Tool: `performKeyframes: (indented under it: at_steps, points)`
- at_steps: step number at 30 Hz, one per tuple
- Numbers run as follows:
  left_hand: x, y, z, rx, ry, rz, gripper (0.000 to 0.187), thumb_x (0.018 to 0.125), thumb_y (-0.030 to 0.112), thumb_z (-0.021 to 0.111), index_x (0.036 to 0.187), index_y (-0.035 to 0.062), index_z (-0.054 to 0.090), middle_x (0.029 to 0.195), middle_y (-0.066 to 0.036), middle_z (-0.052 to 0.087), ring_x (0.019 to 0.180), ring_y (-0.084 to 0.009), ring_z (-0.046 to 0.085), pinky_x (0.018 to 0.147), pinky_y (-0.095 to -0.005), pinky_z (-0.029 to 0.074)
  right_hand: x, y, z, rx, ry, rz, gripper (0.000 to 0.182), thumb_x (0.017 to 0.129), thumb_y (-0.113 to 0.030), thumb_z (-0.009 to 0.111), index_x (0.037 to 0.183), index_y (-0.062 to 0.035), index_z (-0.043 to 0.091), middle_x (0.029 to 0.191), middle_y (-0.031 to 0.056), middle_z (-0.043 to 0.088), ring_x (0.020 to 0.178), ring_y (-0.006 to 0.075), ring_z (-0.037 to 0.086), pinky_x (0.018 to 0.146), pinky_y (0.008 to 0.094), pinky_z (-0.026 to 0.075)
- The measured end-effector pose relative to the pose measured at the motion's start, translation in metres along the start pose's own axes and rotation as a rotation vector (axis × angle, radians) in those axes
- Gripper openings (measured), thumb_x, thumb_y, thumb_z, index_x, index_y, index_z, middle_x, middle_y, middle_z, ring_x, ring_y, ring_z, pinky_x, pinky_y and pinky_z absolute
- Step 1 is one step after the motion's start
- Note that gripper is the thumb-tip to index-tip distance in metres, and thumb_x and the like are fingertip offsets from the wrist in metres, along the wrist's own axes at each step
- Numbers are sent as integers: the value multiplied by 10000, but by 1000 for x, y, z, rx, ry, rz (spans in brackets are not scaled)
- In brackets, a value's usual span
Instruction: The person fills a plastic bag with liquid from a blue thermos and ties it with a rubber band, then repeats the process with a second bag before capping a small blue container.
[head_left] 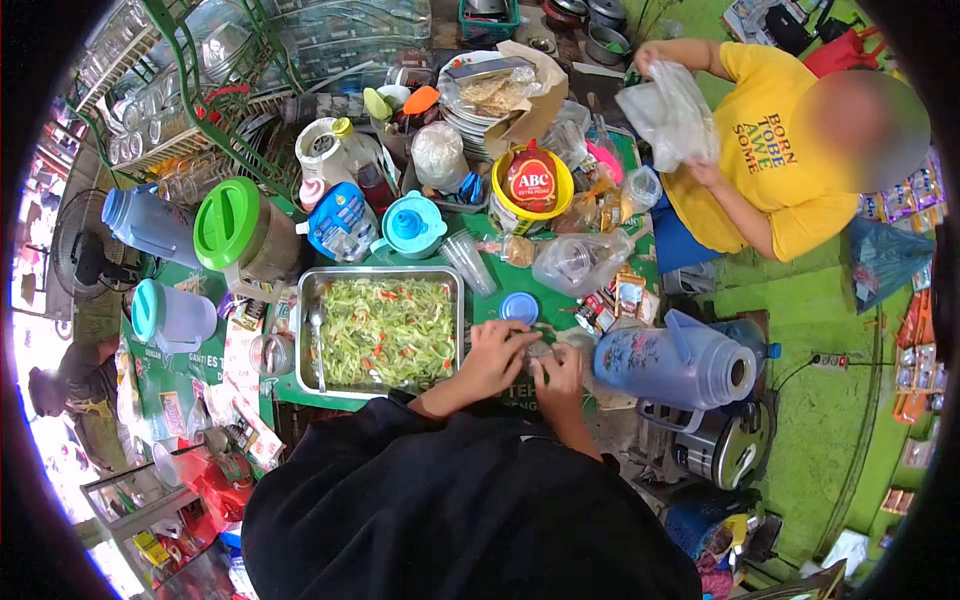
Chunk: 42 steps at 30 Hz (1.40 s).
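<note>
A small clear plastic bag (541, 349) sits on the green table (500, 300), just right of the steel tray (305, 330) of shredded green vegetables. The left hand (497, 357) pinches its left side; the right hand (560, 372) pinches its near edge. A blue lid (519, 307) lies just beyond. A lying blue jug (670, 362) is right. Far right, a person in yellow (775, 170) holds a plastic bag (668, 112).

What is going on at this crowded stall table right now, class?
A person in a dark top has both hands together over a small clear packet at the table edge: left hand, right hand. Beside them sits a metal tray of shredded green salad with a spoon in it. Across the table, a person in a yellow shirt handles a clear plastic bag.
</note>
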<state>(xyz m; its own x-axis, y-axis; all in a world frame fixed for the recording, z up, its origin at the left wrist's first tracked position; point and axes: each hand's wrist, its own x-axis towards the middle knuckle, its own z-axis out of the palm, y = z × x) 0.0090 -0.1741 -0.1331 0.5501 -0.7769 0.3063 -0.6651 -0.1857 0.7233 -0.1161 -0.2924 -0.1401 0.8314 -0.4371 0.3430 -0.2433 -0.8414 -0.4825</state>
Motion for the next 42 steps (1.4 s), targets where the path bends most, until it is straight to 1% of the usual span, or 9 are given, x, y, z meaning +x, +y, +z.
performKeyframes:
  at_steps: [7, 20, 25, 29, 30, 34, 36, 40, 42]
  points:
    - [-11, -11, -32, 52, 231, -38, 268, 807, 10, 611, 1052, 109, 658, 1033, -71, 598, 1004, -259, 541, 838, -390, 351, 4, 32, 5, 266, -142, 154, 183, 828, -89, 704, 823, -14, 537, 817, 170, 536, 799, 378, 554, 724, 455, 444]
    - [-79, 6, -45, 280, 595, -229, 148, 816, 56, 672, 958, 96, 670, 976, -62, 616, 905, -243, 564, 821, -379, 357, 48, 35, -19, 410, -193, 254, 151, 813, -72, 715, 910, -49, 602, 767, 122, 615, 672, 309, 613, 614, 413, 485]
    - [-116, 48, -24, 398, 596, -317, 126, 774, 157, 784, 830, 83, 698, 978, -54, 634, 872, -251, 566, 835, -388, 362, 46, 48, -10, 296, -16, -41, 52, 856, -57, 643, 892, -61, 606, 837, 139, 603, 791, 328, 617, 668, 431, 482]
    - [-156, 74, -8, 87, 340, -495, 239, 932, 262, 596, 898, 54, 708, 994, -77, 628, 963, -254, 541, 889, -383, 367, 2, 72, -3, 252, -54, -62, 50, 885, -86, 610, 912, -44, 606, 886, 149, 612, 840, 370, 613, 709, 439, 485]
    - [-170, 76, -3, -34, 233, -592, 343, 985, 285, 475, 1144, 61, 680, 1103, -122, 594, 1007, -262, 518, 946, -399, 356, -12, 76, -5, 271, -110, -17, 58, 883, -74, 606, 932, -45, 610, 906, 153, 613, 854, 376, 611, 724, 444, 483]
    - [-262, 61, 55, -532, 228, -739, 432, 986, 247, 448, 1383, 100, 533, 1255, -145, 536, 1092, -273, 507, 1000, -406, 352, -54, 87, -24, 377, -266, 1, 171, 884, -60, 602, 1051, -29, 622, 1055, 190, 626, 1033, 382, 591, 864, 419, 479]
    - [-309, 52, 70, -433, -151, -764, 541, 967, 243, 441, 1489, 112, 385, 1405, -151, 458, 1246, -275, 461, 1043, -386, 350, -68, 82, -55, 468, -385, 21, 224, 884, -79, 617, 1099, -19, 620, 1138, 207, 618, 1139, 384, 557, 940, 398, 457]
    - [-332, 57, 32, -1043, 151, -1290, 495, 949, 273, 428, 1400, 82, 501, 1409, -190, 488, 1287, -301, 478, 1052, -376, 381, -104, 90, -66, 994, -910, 168, 207, 911, -130, 620, 1083, -14, 629, 1113, 203, 640, 1107, 390, 582, 929, 399, 453]
    - [-325, 48, -22, -6, -749, -1173, 443, 933, 318, 454, 1249, 49, 611, 1239, -229, 610, 1146, -351, 588, 986, -405, 444, -93, 77, -45, 975, -994, 101, 206, 912, -131, 619, 1081, -15, 629, 1107, 203, 640, 1101, 388, 584, 925, 399, 454]
